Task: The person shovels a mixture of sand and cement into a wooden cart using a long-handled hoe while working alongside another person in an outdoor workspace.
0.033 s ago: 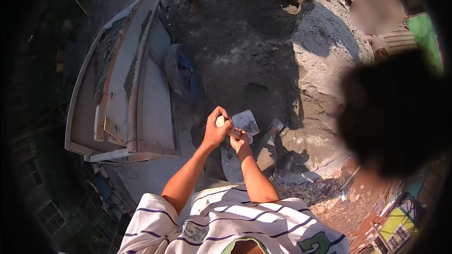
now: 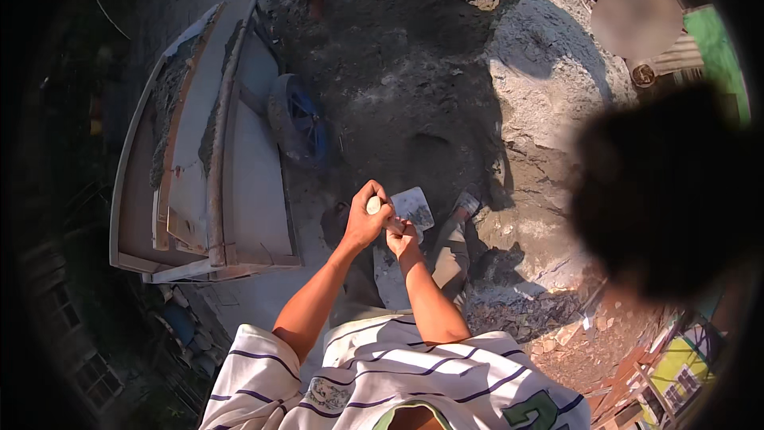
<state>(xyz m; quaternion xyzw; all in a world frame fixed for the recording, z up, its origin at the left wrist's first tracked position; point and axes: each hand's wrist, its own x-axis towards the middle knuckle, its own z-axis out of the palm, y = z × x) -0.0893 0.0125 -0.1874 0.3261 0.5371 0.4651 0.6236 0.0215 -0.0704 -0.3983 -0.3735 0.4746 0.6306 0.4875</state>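
Both of my hands are wrapped round the handle of what looks like a shovel, held in front of my body. My left hand (image 2: 364,219) closes near the top, where the pale rounded handle end (image 2: 373,205) shows between thumb and fingers. Just to the right and slightly lower, my right hand (image 2: 403,237) grips the shaft. A flat, whitish square blade (image 2: 412,209) with grey smears shows past the right hand, near my right foot (image 2: 467,202). Most of the shaft is hidden by my hands.
On the left stands a box of wooden boards (image 2: 253,183) crusted with grey mortar, a blue-rimmed wheel (image 2: 302,111) beside it. Dark wet-looking ground (image 2: 398,103) lies ahead. A pale sand heap (image 2: 549,56) rises at right. Rubble (image 2: 557,342) and scrap wood lie at lower right.
The view has shifted slightly, so the board box, wheel and ground sit a little further left. My hands keep the same grip, almost unmoved.
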